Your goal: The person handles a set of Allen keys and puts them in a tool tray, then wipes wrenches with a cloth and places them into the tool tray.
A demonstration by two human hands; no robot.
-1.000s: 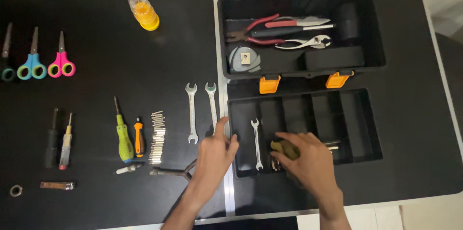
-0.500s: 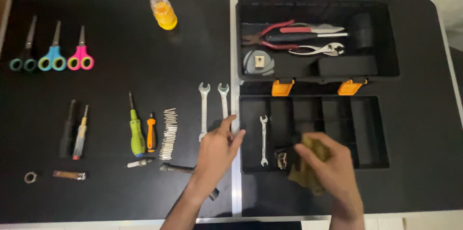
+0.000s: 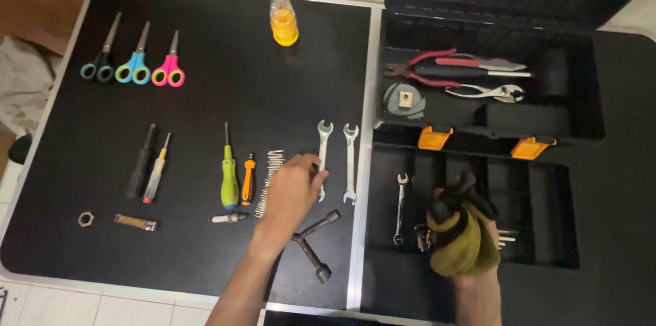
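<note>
Nearest the camera, a three-armed socket wrench (image 3: 312,240) is seen lying on the black table (image 3: 82,155), just below the left hand (image 3: 290,196). The left hand is laid flat, fingers loosely together and closed on nothing, its fingertips touching the lower end of a spanner (image 3: 323,155); a second spanner (image 3: 350,162) lies just beside it. A row of bits (image 3: 268,172) is partly covered by that hand. The right hand (image 3: 471,244) is clamped on an olive-green cloth (image 3: 459,237), held over the black tray (image 3: 547,230), where a small spanner (image 3: 400,206) lies in the left compartment. The cloth hides part of the tray's contents.

Further off, two screwdrivers (image 3: 236,175), three pairs of scissors (image 3: 133,66) and a yellow bottle (image 3: 283,15) are noted. In the open toolbox (image 3: 581,107), pliers (image 3: 424,66) are stowed.

Compared with half a second ago, the left hand has been moved from the tray's edge to the spanners, and the cloth has been lifted.
</note>
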